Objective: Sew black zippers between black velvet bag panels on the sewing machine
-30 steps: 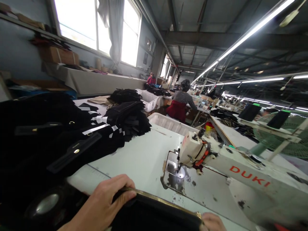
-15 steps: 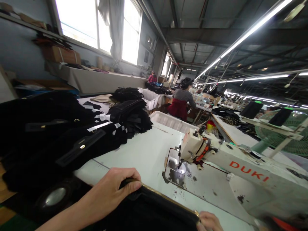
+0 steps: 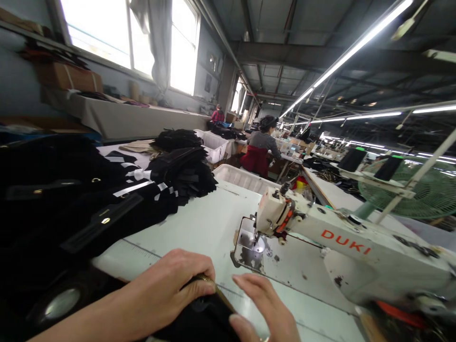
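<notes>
The left hand [image 3: 174, 282] is closed on a black fabric piece [image 3: 201, 318], with the thumb and curled fingers pinching its upper edge where a brass-toned zip [image 3: 223, 298] begins to show. The right hand [image 3: 272, 304] has its grip parted, the fingers reaching forward and the thumb low, next to the far end of the visible edge. Whether that thumb touches the fabric cannot be made out.

The piece lies at the near side of the worktop [image 3: 192, 228], low in the view and mostly between the two hands, and its lower part runs out of sight. Its zipped edge, the long line that shows, slants from the left hand's pinch down and to the right, towards the right thumb. The left hand is the nearer one, already on the edge; the right is just beside the other end, with a gap of pale surface between its raised fingers and the left knuckles.

Beyond the hands, and a little to the right, stands a sewing machine [image 3: 342, 242], its lit metal plate [image 3: 251, 247] apart from the fabric. A heap of black pieces [image 3: 81, 190] with white strips lies to the left, and a white bin [image 3: 245, 178] sits past the far edge.
</notes>
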`<move>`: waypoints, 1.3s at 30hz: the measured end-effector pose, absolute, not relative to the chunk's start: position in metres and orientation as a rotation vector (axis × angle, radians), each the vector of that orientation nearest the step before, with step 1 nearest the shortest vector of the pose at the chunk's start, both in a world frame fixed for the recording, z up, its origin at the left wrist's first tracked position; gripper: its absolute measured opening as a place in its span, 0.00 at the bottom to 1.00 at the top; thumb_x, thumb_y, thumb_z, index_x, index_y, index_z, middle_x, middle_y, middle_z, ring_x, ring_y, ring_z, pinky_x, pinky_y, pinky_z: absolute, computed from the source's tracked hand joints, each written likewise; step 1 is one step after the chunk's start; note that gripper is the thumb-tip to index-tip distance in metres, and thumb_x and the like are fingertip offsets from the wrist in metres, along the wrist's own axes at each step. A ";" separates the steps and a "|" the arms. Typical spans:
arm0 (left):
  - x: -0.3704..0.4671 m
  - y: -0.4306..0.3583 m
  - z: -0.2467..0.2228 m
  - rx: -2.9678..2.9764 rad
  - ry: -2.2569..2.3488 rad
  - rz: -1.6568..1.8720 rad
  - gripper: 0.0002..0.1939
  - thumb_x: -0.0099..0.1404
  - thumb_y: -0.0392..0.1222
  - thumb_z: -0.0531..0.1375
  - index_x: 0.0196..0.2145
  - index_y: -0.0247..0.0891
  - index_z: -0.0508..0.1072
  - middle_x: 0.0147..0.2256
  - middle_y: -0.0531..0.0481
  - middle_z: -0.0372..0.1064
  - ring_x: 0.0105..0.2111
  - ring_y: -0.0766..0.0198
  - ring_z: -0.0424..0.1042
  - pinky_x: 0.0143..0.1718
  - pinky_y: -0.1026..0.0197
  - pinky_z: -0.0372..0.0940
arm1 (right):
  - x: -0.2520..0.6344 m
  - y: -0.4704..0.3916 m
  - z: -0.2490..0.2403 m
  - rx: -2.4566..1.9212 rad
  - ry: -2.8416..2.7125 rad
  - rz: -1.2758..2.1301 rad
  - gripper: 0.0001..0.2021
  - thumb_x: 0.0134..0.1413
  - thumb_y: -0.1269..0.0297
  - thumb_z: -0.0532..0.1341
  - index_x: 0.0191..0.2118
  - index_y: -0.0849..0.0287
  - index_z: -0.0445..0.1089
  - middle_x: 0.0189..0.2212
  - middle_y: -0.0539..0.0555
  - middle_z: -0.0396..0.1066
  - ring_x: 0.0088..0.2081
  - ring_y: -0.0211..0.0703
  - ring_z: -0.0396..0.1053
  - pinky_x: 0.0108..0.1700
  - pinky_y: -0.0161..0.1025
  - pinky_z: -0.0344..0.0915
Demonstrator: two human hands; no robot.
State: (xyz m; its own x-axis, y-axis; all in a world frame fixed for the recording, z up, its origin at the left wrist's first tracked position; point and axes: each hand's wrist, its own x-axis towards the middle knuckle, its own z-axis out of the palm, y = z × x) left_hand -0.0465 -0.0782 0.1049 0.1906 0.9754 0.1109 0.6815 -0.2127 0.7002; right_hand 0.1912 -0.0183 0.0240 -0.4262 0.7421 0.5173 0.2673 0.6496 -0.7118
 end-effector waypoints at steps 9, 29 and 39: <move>-0.052 -0.073 0.096 1.758 1.521 0.855 0.36 0.51 0.43 0.70 0.57 0.50 0.67 0.46 0.57 0.74 0.44 0.58 0.73 0.47 0.63 0.62 | 0.154 -0.010 0.037 -0.681 -1.907 1.067 0.22 0.60 0.43 0.62 0.27 0.56 0.75 0.23 0.48 0.68 0.27 0.39 0.66 0.32 0.33 0.61; -0.031 -0.076 0.092 1.613 1.602 0.957 0.13 0.59 0.42 0.63 0.44 0.46 0.74 0.33 0.59 0.75 0.34 0.60 0.73 0.40 0.64 0.63 | 0.150 -0.016 0.035 -0.743 -1.735 0.880 0.14 0.60 0.56 0.62 0.26 0.56 0.66 0.25 0.48 0.62 0.29 0.40 0.63 0.33 0.35 0.61; -0.031 -0.080 0.093 1.697 1.580 0.879 0.06 0.61 0.38 0.59 0.34 0.44 0.77 0.32 0.58 0.76 0.34 0.61 0.74 0.38 0.65 0.63 | 0.156 -0.014 0.018 -0.699 -1.538 1.237 0.18 0.53 0.44 0.68 0.29 0.56 0.75 0.27 0.51 0.69 0.32 0.44 0.68 0.37 0.36 0.68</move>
